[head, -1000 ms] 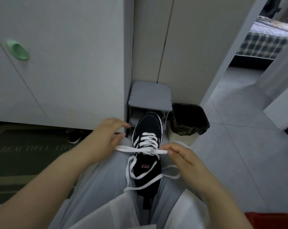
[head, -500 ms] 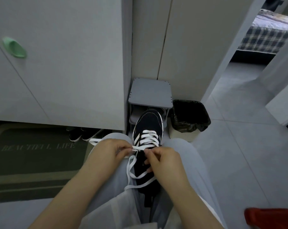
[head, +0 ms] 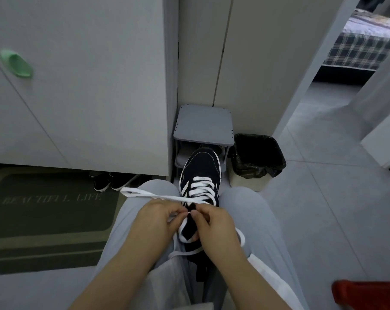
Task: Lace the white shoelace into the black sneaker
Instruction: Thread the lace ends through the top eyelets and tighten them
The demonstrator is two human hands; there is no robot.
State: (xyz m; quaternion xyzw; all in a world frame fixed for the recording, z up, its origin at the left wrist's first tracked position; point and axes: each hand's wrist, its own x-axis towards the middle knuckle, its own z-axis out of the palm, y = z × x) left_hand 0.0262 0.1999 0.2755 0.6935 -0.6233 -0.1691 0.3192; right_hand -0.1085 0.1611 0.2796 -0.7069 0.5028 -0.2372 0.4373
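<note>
View from a head camera, looking down at a seated person's lap. At far left, a pale green handle (head: 16, 64) sits on a white cabinet door (head: 82, 86). Below it on the floor lies a dark green doormat (head: 48, 204) with faint lettering that reads "BEAUTIFUL LIFE". Dark shoes (head: 113, 181) are tucked under the cabinet's lower edge.

In the centre, the black sneaker (head: 201, 173) rests between the person's 2 knees in light grey trousers (head: 131, 220), toe pointing away, with white side stripes. The white shoelace (head: 200, 189) already crosses several lower eyelets; 1 loose length runs out to the left over the left knee.

The left hand (head: 158, 220) is closed, fingertips pinching the lace just beside the shoe's tongue. The right hand (head: 214, 227) is also closed, pinching the lace tip near the upper eyelets; the 2 sets of fingertips almost touch.

Beyond the toe stands a small grey stool (head: 204, 125). To its right sits a bin (head: 256, 157) lined with a black bag. At far right, a plaid-covered bed (head: 363, 50) shows through a doorway, and a red object (head: 366, 294) fills the lower corner.
</note>
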